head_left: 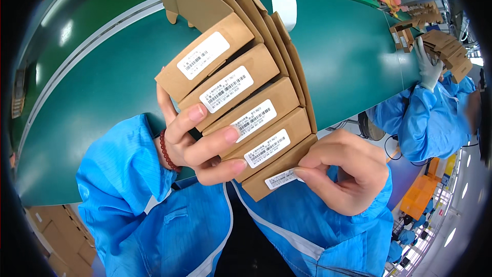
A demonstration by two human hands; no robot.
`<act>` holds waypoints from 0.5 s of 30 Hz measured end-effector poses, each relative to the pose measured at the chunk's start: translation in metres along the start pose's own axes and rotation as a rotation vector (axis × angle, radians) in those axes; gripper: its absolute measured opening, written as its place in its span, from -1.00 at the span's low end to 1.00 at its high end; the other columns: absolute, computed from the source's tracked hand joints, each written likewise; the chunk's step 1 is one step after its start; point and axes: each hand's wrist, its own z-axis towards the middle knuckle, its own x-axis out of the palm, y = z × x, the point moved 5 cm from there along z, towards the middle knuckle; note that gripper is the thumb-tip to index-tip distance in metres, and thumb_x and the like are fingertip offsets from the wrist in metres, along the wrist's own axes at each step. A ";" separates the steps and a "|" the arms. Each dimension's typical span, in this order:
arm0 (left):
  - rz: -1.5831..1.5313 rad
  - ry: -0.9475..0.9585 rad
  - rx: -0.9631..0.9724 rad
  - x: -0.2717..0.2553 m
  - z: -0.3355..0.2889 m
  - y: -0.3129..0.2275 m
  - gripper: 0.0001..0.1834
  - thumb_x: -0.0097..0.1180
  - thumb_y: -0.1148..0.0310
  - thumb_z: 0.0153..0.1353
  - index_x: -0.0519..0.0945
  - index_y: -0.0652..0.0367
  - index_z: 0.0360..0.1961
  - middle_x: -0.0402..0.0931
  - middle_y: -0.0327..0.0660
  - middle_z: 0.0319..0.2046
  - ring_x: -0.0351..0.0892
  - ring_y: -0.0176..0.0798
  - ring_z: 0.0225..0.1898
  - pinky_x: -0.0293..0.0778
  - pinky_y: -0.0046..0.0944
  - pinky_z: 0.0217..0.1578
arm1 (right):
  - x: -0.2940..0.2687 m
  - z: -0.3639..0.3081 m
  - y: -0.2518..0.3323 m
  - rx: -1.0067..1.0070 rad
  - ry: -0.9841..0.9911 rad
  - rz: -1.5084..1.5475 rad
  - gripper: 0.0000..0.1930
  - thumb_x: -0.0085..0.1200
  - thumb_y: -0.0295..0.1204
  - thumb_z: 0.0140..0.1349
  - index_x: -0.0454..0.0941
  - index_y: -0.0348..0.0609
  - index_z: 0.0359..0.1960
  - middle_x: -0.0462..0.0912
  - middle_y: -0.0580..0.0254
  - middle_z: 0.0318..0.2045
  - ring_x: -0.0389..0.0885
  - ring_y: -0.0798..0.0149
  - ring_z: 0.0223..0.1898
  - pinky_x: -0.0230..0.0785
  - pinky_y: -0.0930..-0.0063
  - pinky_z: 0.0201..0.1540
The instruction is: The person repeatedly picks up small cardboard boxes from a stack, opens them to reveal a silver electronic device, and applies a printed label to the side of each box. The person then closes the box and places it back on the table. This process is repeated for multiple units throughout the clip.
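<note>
Several brown cardboard boxes [241, 46] are fanned together in front of me, their open flaps toward the far side. Each narrow face bears a white printed barcode label. My left hand [205, 146] is wrapped around the boxes from the left, fingers spread over their labelled faces. At the nearest box, the thumb and forefinger of my right hand [348, 169] pinch the right end of its white label [279, 180]. That label lies on the box face, its right end covered by my fingertips. My left palm and thumb are hidden behind the boxes.
A green work surface [348, 61] runs beneath the boxes. A strip of white paper [283, 0] lies at its far side. On the right, a co-worker in blue [430, 118] with a white glove [429, 66] handles cardboard boxes [451, 54]. Cartons [59, 231] stand lower left.
</note>
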 end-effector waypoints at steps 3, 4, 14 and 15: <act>-0.004 -0.021 -0.002 0.001 -0.001 -0.001 -0.62 0.04 0.14 0.04 0.26 -0.34 -0.09 0.26 -0.39 -0.05 0.13 -0.07 0.11 0.06 0.51 -0.11 | 0.002 -0.001 0.000 -0.017 -0.022 -0.045 -0.85 0.19 -0.64 -0.18 0.49 -0.23 -0.53 0.48 0.24 -0.58 0.42 0.42 -0.71 0.21 0.64 -0.72; -0.006 -0.028 -0.002 0.001 -0.002 -0.001 -0.62 0.04 0.15 0.04 0.26 -0.34 -0.09 0.26 -0.39 -0.05 0.13 -0.07 0.11 0.06 0.51 -0.11 | 0.003 -0.002 0.000 -0.029 -0.037 -0.064 -0.85 0.19 -0.63 -0.18 0.49 -0.22 -0.53 0.48 0.24 -0.58 0.43 0.41 -0.71 0.22 0.63 -0.72; 0.030 -0.051 0.034 0.001 -0.005 0.001 -0.56 0.08 0.17 0.01 0.24 -0.33 -0.07 0.26 -0.39 -0.04 0.12 -0.06 0.11 0.11 0.48 -0.16 | -0.004 0.001 -0.003 -0.121 -0.157 -0.335 -0.78 0.23 -0.56 -0.23 0.52 -0.15 -0.46 0.30 0.29 -0.68 0.35 0.34 -0.73 0.18 0.53 -0.71; 0.025 -0.053 0.028 0.002 -0.005 0.000 -0.56 0.08 0.17 0.01 0.23 -0.33 -0.07 0.26 -0.39 -0.04 0.12 -0.06 0.11 0.11 0.48 -0.16 | -0.007 0.001 -0.007 -0.147 -0.193 -0.308 -0.77 0.24 -0.53 -0.24 0.52 -0.16 -0.45 0.30 0.29 -0.68 0.35 0.34 -0.71 0.17 0.54 -0.70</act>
